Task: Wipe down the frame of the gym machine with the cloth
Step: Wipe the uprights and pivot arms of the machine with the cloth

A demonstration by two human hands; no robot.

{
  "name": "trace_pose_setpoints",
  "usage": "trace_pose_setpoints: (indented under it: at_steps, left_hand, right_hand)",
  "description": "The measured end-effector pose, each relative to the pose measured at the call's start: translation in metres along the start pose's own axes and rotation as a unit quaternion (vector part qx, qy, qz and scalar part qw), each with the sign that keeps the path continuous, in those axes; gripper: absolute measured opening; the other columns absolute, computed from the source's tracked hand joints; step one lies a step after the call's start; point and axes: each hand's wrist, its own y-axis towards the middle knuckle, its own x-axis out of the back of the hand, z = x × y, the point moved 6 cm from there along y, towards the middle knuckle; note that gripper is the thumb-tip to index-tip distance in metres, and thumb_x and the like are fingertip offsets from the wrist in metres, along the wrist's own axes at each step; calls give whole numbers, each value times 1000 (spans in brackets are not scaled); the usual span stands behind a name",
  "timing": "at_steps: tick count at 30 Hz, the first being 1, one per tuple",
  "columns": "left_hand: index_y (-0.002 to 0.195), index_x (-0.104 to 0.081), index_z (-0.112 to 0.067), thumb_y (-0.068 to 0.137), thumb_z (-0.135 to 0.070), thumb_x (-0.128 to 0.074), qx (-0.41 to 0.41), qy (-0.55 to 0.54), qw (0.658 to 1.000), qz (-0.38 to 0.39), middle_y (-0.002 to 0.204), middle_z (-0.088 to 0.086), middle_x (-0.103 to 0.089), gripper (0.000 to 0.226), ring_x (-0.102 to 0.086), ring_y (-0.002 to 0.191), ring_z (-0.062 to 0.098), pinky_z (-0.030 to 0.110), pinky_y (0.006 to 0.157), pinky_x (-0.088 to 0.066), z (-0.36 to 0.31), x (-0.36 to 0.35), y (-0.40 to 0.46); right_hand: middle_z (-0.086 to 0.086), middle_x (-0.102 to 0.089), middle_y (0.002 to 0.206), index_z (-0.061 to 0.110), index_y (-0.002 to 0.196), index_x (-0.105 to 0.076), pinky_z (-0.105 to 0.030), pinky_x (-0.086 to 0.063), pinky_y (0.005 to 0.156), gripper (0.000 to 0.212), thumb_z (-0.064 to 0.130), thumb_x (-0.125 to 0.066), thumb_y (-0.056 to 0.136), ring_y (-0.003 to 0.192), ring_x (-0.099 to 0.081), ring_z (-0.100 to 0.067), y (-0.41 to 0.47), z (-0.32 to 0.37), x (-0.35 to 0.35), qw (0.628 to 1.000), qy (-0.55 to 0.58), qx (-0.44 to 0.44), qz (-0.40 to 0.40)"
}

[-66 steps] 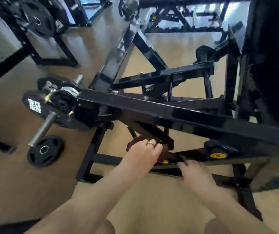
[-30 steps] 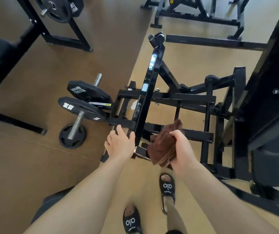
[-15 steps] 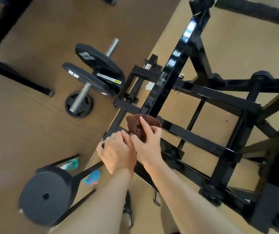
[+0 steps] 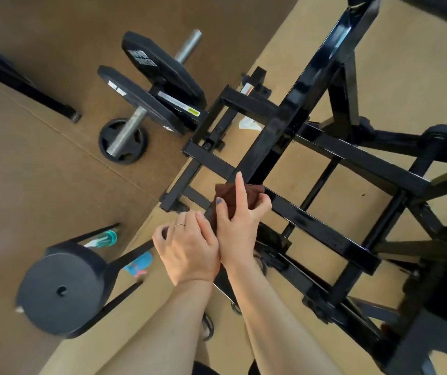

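Gym floor; cloth (image 4: pixel 240 196) under right hand (image 4: pixel 237 221)

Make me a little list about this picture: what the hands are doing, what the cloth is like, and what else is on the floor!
right hand: grips the cloth, one finger sticking out straight
left hand: beside the right hand, fingers curled; what they hold is hidden
cloth: dark brown, bunched up, on a bar of the frame
frame: black and shiny
floor things: weight plates on a metal peg, a round black stool, a bottle
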Motion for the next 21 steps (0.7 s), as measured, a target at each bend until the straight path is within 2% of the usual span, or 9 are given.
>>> trace_pose_setpoints:
  at_steps: [3,7,9,11,12,14,16,19,21]
  left_hand:
    - [83,-62,-19,109,-28,-35,-10,-1,1000,7,70,-6,-58,39,-53,65,16,42,94,-41,0,-1,-2]
    - [85,-62,-18,107,-25,-41,-14,-11,1000,4,73,-4,-61,32,-55,67,17,45,93,-44,0,0,-4]
    - [83,-61,-17,106,-23,-45,-14,-17,1000,-4,71,-3,-59,29,-54,65,17,46,91,-46,0,1,-4]
    - [82,-61,-17,106,-23,-45,-11,-17,1000,-10,69,-3,-58,29,-52,64,16,46,91,-46,0,1,-4]
    - [82,-61,-17,106,-23,-44,-10,-17,1000,-12,69,-4,-57,30,-51,63,16,46,91,-45,0,2,-4]
    - [81,-60,-18,107,-23,-39,-8,-17,1000,-16,68,-6,-54,34,-47,62,15,44,91,-44,-1,3,-3]
    - [80,-59,-18,107,-22,-38,-4,-11,1000,-12,68,-7,-51,35,-46,62,16,44,91,-43,-2,3,-2]
    - [81,-61,-17,106,-20,-45,-4,-5,1000,-10,71,-4,-56,29,-53,65,19,43,92,-43,-2,3,-2]
    - [84,-64,-17,104,-19,-51,-7,-6,1000,-12,75,-2,-62,23,-57,68,20,43,94,-42,-2,4,-2]
  right_hand:
    - [-1,-5,159,58,154,-22,-50,-48,108,61,39,-53,105,129,-47,-27,12,6,-1,999,-35,35,-13]
    - [0,-2,167,52,156,-12,-50,-46,112,65,43,-52,105,145,-35,-29,45,8,12,996,-33,73,-30]
    - [5,-12,166,45,158,-10,-47,-49,108,82,45,-65,97,143,-38,-25,57,4,20,997,18,24,-67]
    - [10,-25,159,37,159,-11,-46,-51,107,100,52,-77,85,137,-43,-18,58,-5,21,990,87,-62,-97]
    - [9,-30,156,33,160,-13,-47,-51,108,104,58,-77,82,135,-45,-17,55,-9,18,986,102,-92,-96]
    - [3,-34,156,31,162,-8,-51,-47,112,106,72,-66,82,138,-45,-20,40,-16,11,989,70,-109,-64]
    - [-1,-31,159,36,162,5,-53,-41,115,109,75,-58,82,142,-41,-25,23,-21,2,995,37,-94,-21]
    - [-3,-11,167,37,160,18,-54,-35,119,114,61,-67,88,149,-26,-30,-2,-25,-9,999,-7,-31,37]
    - [-5,0,170,34,161,18,-55,-29,121,113,54,-70,92,154,-15,-31,-7,-28,-12,998,-31,-10,51]
